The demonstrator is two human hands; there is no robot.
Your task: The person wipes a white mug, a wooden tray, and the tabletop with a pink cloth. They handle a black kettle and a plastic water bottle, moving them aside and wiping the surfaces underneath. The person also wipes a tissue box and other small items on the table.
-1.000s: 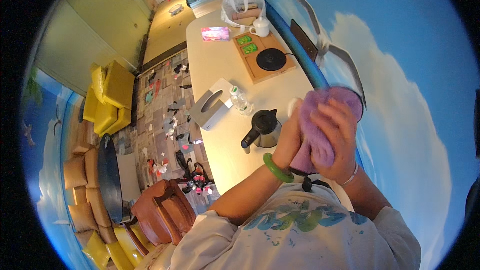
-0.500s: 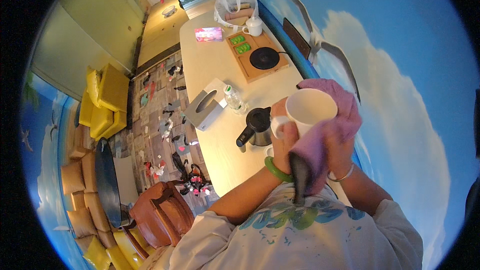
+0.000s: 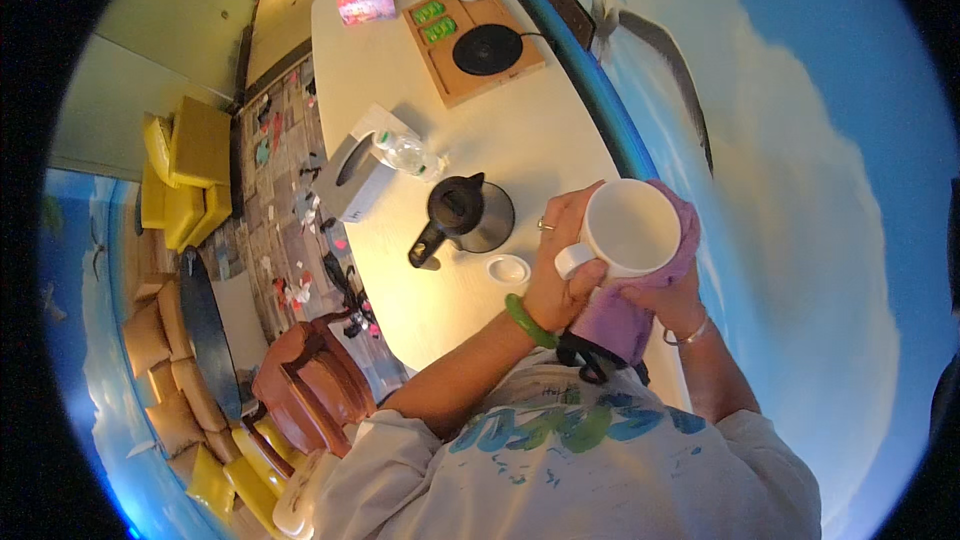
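In the head view, much of the purple cloth (image 3: pixel 628 312) is hidden behind the white mug (image 3: pixel 628 228) and under the right hand (image 3: pixel 668 298), so how it folds around the mug's far side cannot be made out. The right hand clutches the cloth against the mug's underside and wall; its fingertips are buried in the fabric. The left hand (image 3: pixel 560 262) grips the mug by its handle side, a green bangle (image 3: pixel 530 322) on the wrist. The mug is held above the near end of the white table (image 3: pixel 520 140), its open mouth facing the camera. Just beside it, on the table, are a small white lid (image 3: pixel 507 268) and a black kettle (image 3: pixel 462 215). A second ago the cloth covered the mug entirely; now the mug's mouth is bared and the cloth sits lower.
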